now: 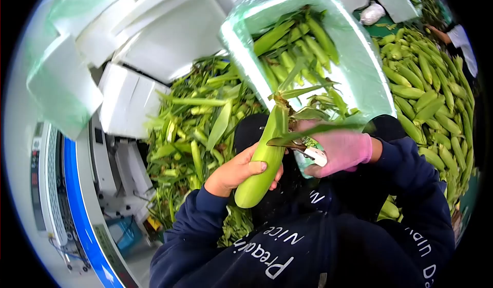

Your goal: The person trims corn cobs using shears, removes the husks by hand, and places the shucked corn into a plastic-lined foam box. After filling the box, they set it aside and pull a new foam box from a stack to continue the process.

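My bare left hand [233, 171] is wrapped around the lower part of a green ear of corn in its husk [261, 174], tilted with its leafy top away from me. A pink glove covers my right hand [346, 148], which is closed on pruning shears [315, 155] with a white handle. The blades lie beside the upper part of the ear, partly covered by a long leaf [323, 127]. I cannot tell whether they are cutting. Loose husk leaves hang around the ear's top.
Ahead stands a box lined with green plastic [371, 77], several ears of corn inside. Cut leaves [190, 128] are heaped on the left. A large pile of corn [423, 90] lies on the right, near another person's arm [438, 34]. White foam boxes [177, 36] fill the upper left.
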Available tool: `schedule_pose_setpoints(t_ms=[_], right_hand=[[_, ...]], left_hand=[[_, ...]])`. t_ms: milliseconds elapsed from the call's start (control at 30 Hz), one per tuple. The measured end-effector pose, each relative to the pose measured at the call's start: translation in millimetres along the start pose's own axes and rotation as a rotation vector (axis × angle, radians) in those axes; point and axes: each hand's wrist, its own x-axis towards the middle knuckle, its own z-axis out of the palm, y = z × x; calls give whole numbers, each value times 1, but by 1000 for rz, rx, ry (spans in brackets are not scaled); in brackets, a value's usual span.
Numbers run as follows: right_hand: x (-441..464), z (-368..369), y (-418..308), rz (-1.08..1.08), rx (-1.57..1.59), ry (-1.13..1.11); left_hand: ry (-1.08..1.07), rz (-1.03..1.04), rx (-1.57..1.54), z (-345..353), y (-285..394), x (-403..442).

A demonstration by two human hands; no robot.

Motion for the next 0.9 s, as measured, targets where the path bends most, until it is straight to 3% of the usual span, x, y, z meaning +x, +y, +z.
schedule_pose_setpoints(t_ms=[67,200,300,367,433,500,633,700,767,900], right_hand=[[20,15,5,-75,-128,-41],[56,46,-5,49,10,-284],[73,78,-10,283,542,-190],[88,69,-30,496,799,-116],[92,89,-15,426,1221,83],[80,86,-26,467,1062,50],[53,86,-48,533,996,83],[45,79,-61,531,976,184],[38,60,-81,657,827,143],[17,64,-73,535,771,343]], left_hand=[[3,22,-18,-3,-10,-23],[103,114,-229,-7,-35,-76],[177,241,-241,-11,-55,-101],[363,350,114,-9,-57,-108],[696,453,500,-10,-72,-112],[828,478,685,-4,-69,-110],[823,768,922,-7,-56,-80],[794,779,1132,-5,-48,-63],[795,889,1321,2,-43,-42],[826,973,1605,12,-37,-18]])
